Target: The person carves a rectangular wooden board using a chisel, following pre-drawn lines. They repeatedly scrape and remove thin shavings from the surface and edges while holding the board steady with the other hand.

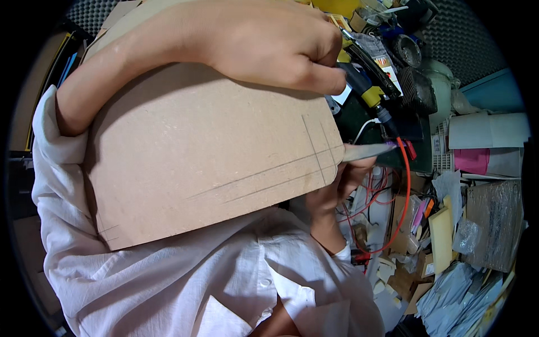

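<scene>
A brown fibreboard panel (pixel 213 146) with clipped corners and pencil lines leans across my lap and chest. My left forearm lies over its upper part. My left hand (pixel 281 50) is closed at the panel's far right edge, its fingers curled over with the tips hidden. At the lower right corner, my right hand (pixel 353 174) is closed around a narrow grey tapered tool (pixel 368 151), perhaps a file or blade. The tool meets the panel's edge beside a small notch. Part of the right hand is hidden behind the panel.
A yellow and black power tool (pixel 368 92) lies beyond the panel, close to a red cable (pixel 407 185). Cardboard, plastic bags (pixel 460 297) and a cream foam strip (pixel 442 238) are piled at the right. A bubble-wrapped package (pixel 494 219) stands there too.
</scene>
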The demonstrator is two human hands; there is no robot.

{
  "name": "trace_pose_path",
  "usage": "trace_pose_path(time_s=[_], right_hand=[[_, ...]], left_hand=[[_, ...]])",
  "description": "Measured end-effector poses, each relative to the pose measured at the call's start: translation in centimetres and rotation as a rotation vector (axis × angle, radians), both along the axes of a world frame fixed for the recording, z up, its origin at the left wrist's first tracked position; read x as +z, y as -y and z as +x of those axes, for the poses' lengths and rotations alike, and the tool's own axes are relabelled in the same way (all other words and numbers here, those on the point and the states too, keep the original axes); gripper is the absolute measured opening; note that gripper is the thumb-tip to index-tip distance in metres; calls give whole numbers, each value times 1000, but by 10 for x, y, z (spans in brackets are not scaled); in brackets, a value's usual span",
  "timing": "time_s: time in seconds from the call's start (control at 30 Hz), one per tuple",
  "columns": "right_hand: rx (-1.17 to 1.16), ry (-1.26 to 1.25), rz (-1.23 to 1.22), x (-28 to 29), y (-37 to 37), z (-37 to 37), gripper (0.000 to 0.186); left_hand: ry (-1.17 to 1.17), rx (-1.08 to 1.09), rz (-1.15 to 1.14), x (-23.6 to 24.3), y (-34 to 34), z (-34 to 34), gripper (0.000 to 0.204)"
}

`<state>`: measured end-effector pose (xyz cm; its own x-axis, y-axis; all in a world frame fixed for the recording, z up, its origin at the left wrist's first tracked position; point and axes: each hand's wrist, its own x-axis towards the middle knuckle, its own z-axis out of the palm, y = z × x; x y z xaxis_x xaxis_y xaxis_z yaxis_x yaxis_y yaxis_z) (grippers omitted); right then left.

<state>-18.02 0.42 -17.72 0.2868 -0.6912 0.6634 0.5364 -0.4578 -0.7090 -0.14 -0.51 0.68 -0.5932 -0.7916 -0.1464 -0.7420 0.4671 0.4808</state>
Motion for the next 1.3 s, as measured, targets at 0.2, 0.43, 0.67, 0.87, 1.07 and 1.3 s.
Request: trace_pose_path(time_s=[0.2,0.43,0.67,0.87,1.07,1.3], right_hand=[[43,-29,41,8,-1,1,10],[164,2,79,12,5,6,13],[192,6,106,5,3,5,14],[241,28,147,0,0,-4,15],[338,108,225,4,-3,-5,17],[291,74,279,-7,-10,-8,19]], left_hand=[[-6,20,-26,0,0,-1,36],[1,-16,-15,1,2,2,37],[37,18,-97,-4,-2,1,38],[48,21,-59,-1,0,0,39],[-14,-8,-10,4,3,3,38],[91,101,-188,-14,-5,-1,40]])
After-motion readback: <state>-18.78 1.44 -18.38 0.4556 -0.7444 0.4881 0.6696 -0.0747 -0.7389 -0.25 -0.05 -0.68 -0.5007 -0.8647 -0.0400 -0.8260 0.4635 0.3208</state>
